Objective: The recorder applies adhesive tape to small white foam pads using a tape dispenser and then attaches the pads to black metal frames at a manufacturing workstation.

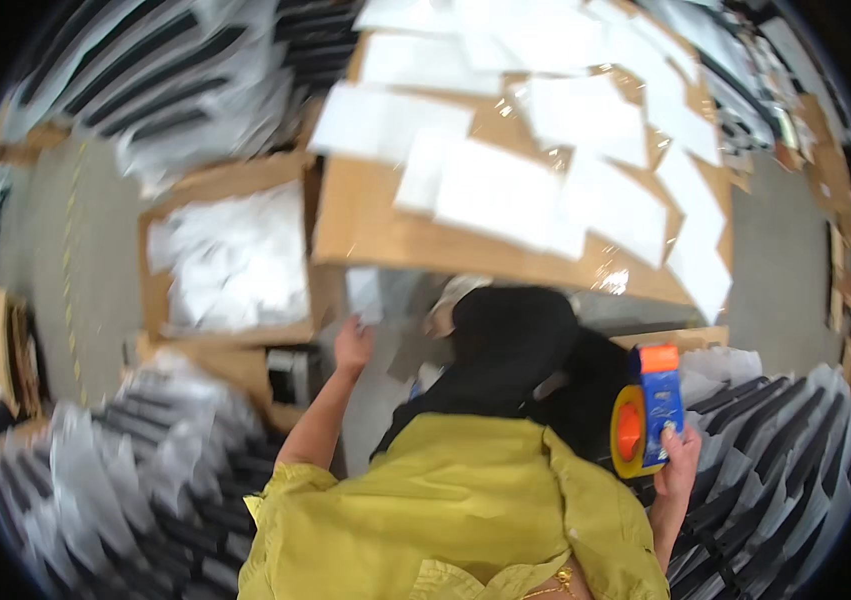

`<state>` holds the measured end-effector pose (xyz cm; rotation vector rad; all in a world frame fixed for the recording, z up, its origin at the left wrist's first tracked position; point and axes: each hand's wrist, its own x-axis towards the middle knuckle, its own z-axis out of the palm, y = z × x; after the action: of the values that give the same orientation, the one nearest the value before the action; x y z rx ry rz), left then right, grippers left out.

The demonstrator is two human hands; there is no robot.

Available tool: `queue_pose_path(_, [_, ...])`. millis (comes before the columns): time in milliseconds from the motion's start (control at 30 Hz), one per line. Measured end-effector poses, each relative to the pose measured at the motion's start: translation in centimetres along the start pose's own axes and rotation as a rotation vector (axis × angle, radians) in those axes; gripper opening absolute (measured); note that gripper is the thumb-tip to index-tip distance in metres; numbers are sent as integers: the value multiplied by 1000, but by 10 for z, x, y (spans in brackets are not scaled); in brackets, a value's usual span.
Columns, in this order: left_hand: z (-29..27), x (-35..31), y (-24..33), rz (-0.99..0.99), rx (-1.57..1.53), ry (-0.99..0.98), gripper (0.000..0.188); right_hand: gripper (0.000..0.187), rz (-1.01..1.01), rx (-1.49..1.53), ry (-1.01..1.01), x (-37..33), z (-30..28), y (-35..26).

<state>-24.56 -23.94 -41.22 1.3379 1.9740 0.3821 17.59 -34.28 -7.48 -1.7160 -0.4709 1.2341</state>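
My right hand (682,460) is closed round a blue tape dispenser (661,405) with an orange head and a yellow-rimmed roll, held out to my right. On the other side, my left hand (353,345) reaches down between the open carton and the cardboard-topped surface. Its fingers are pinched at the lower end of a small white sheet (365,290). Ahead of me, many white sheets (498,190) lie scattered and overlapping on the brown cardboard top (375,232), with shiny strips of clear tape among them.
An open carton (153,312) full of white papers (235,262) stands left of the cardboard top. Dark parts in clear plastic wrap are stacked at left (130,440), right (775,430) and far left (160,85). Grey floor (40,220) with a yellow line runs along the left.
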Motion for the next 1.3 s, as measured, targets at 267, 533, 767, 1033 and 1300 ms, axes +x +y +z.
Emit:
queue_pose_path(267, [115, 117, -48, -275, 158, -120, 36, 32, 210, -1, 315, 28, 21, -33])
queue_pose_path(533, [160, 132, -67, -467, 314, -177, 36, 39, 371, -47, 402, 72, 30, -25])
queue_pose_path(767, [160, 124, -72, -519, 319, -184, 38, 39, 413, -89, 404, 86, 41, -25])
queue_pose_path(1033, [158, 114, -81, -532, 314, -176, 39, 41, 416, -44, 351, 101, 41, -16])
queue_pose_path(1300, [94, 67, -33, -302, 269, -219, 41, 39, 242, -43, 369, 84, 18, -17])
